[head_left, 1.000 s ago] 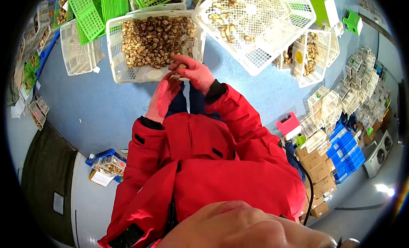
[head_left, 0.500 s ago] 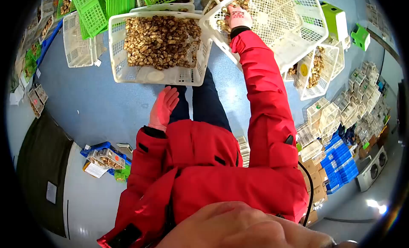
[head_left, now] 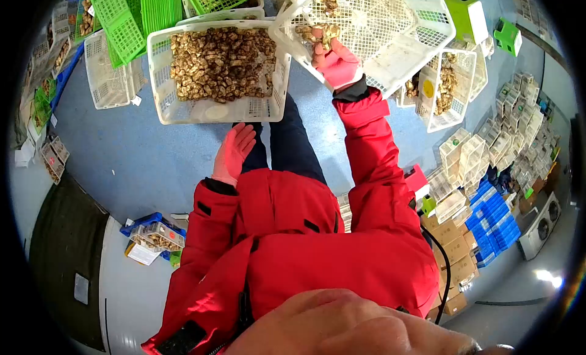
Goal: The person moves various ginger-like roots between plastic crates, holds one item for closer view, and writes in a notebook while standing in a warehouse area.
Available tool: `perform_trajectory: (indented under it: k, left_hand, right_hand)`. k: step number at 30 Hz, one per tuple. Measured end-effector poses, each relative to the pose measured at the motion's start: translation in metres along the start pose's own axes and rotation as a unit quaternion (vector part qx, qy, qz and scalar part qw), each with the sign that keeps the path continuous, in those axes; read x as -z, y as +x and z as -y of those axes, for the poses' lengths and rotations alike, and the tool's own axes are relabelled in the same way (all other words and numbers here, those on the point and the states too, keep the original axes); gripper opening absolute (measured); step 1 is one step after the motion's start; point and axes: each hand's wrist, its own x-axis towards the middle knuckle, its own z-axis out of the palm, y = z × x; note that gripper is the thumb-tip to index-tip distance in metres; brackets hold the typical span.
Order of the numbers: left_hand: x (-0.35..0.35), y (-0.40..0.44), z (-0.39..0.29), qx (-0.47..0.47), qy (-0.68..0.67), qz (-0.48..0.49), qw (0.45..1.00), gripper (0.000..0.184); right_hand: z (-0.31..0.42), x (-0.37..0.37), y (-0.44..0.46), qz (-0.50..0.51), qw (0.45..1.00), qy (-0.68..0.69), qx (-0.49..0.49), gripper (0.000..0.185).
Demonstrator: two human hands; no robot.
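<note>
My right hand (head_left: 339, 67), in a pink glove, is over the near left side of a tilted white mesh crate (head_left: 421, 56). Its fingers close around a few brown-and-cream lumps (head_left: 322, 35); whether these are mushrooms or shellfish I cannot tell. More such lumps lie at the crate's left end. Below a second white crate (head_left: 218, 114), my left hand (head_left: 234, 150) is held open, palm showing and nothing in it. That crate holds a thick layer of similar brown lumps (head_left: 223, 62).
Green crates (head_left: 162, 13) and a white crate (head_left: 110, 68) stand at upper left. On the right are a white crate with lumps (head_left: 452, 93), green boxes (head_left: 467, 18), stacked clear crates (head_left: 464, 157), blue crates (head_left: 491, 224) and cartons (head_left: 455, 251). Blue floor (head_left: 134, 147) shows between.
My right hand has drawn back toward me from inside the tilted crate, its elbow bending, with lumps at the fingertips. My left hand is nearly unmoved. The view has shifted slightly.
</note>
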Motion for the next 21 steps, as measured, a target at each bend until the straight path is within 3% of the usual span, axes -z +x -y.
perform_trajectory:
  k: [1,2,4,7,10,11,14,16,18,20,21]
  left_hand:
    - [0.002,-0.001,0.000,-0.002,0.001,0.006,1.000,0.046]
    - [0.005,-0.002,0.000,-0.003,0.001,0.012,1.000,0.046]
    - [0.008,-0.004,0.001,-0.004,0.001,0.020,1.000,0.046]
    - [0.008,-0.007,-0.001,-0.007,0.001,0.021,1.000,0.045]
    - [0.010,-0.008,0.001,-0.010,0.001,0.025,1.000,0.045]
    - [0.011,-0.009,0.001,-0.011,0.001,0.027,1.000,0.045]
    - [0.014,-0.009,0.002,-0.010,-0.005,0.024,1.000,0.045]
    - [0.016,-0.011,0.002,-0.014,-0.005,0.018,1.000,0.045]
    - [0.010,-0.013,0.001,-0.018,0.002,0.017,1.000,0.045]
    - [0.014,-0.010,0.004,-0.012,-0.004,0.016,1.000,0.044]
    - [0.015,-0.009,0.006,-0.009,-0.007,0.015,1.000,0.044]
  right_hand:
    - [-0.009,-0.006,-0.007,-0.042,0.995,-0.039,0.078,0.040]
    - [-0.008,0.001,-0.011,0.053,0.996,-0.067,0.006,0.038]
    - [-0.016,0.007,-0.014,-0.015,0.999,-0.023,-0.022,0.037]
    - [-0.027,-0.012,-0.018,-0.021,0.989,-0.133,0.056,0.038]
    - [-0.019,-0.019,-0.022,0.024,1.000,-0.014,-0.012,0.038]
    - [-0.022,-0.032,-0.031,-0.033,0.982,-0.180,0.055,0.039]
    - [-0.016,-0.021,-0.036,-0.008,0.980,-0.187,0.063,0.038]
    - [-0.008,-0.013,-0.038,-0.097,0.944,-0.300,0.094,0.036]
    - [0.010,0.016,-0.036,-0.126,0.971,-0.169,0.110,0.035]
    - [0.038,0.082,-0.033,-0.303,0.872,-0.333,0.193,0.036]
    - [0.049,0.076,-0.029,-0.325,0.767,-0.486,0.263,0.045]
